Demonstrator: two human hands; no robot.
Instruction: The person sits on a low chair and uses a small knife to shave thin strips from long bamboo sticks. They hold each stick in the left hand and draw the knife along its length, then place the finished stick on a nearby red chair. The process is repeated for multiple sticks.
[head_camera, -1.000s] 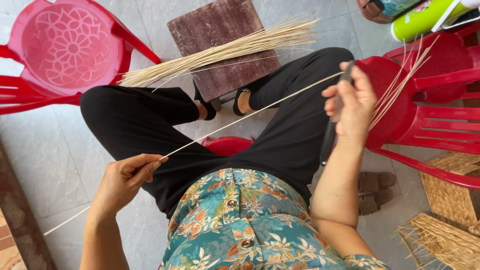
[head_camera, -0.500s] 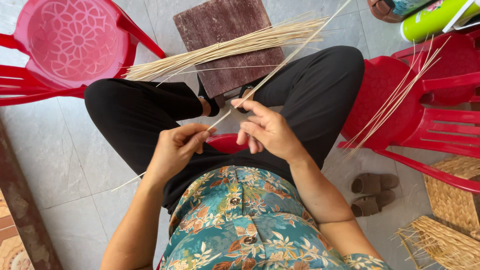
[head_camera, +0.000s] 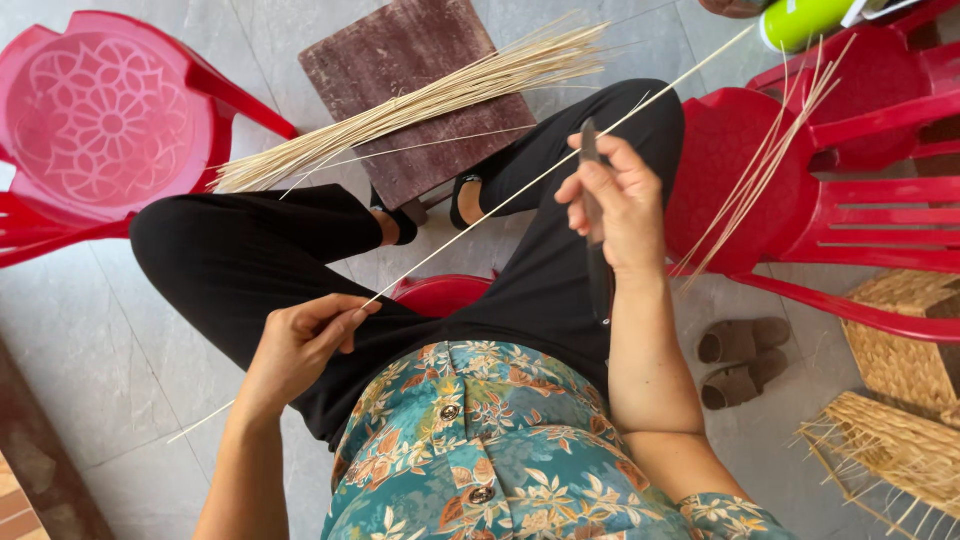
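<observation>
Between both hands' grips, thin reed (head_camera: 470, 220) spans.

Bright, even daylight fills the frame, soft and without a hard source. The grey floor tiles (head_camera: 110, 340) take a pale sheen at lower left, no harsh glare. Shadows are faint: a soft dark patch under the red chair (head_camera: 110, 130) at upper left, and a thin one beneath the bundle of pale sticks (head_camera: 420, 105) on the brown stool (head_camera: 400, 60). Black trousers (head_camera: 260, 250) in the centre lose nearly all fold detail. Focus is crisp across the middle; the right hand (head_camera: 615, 205) shows slight softness. Straight lines bow a little toward the corners, a wide-lens stretch.
</observation>
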